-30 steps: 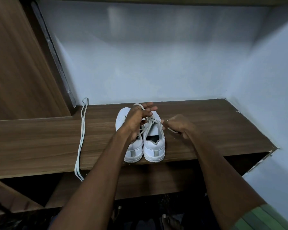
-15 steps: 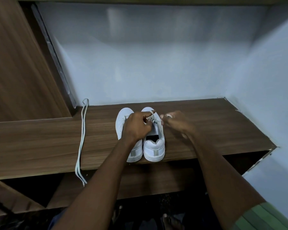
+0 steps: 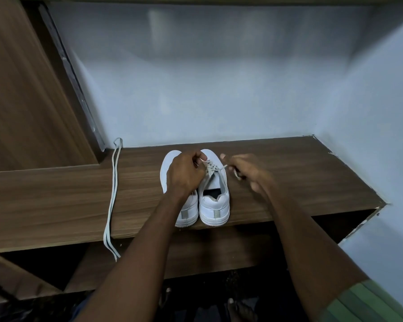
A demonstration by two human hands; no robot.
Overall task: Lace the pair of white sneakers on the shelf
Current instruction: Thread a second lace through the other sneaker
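Observation:
Two white sneakers stand side by side on the wooden shelf (image 3: 289, 182), heels toward me. The right sneaker (image 3: 215, 205) has a white lace (image 3: 211, 168) crossed through its front eyelets. My left hand (image 3: 184, 175) lies over the left sneaker (image 3: 170, 163) and pinches one end of that lace near the toe. My right hand (image 3: 244, 169), just right of the shoe, grips the other end, which trails out below the fingers. A second, loose lace (image 3: 113, 187) lies on the shelf to the left and hangs over the front edge.
A pale wall closes the alcove behind and on the right. A brown wooden panel (image 3: 21, 101) with a metal strip stands on the left. Below the shelf's front edge a lower shelf (image 3: 196, 252) sits in shadow.
Both hands have dropped from above the shoe to its front eyelets. The raised loop of lace has been drawn down flat, and my right hand has moved slightly right with its lace end.

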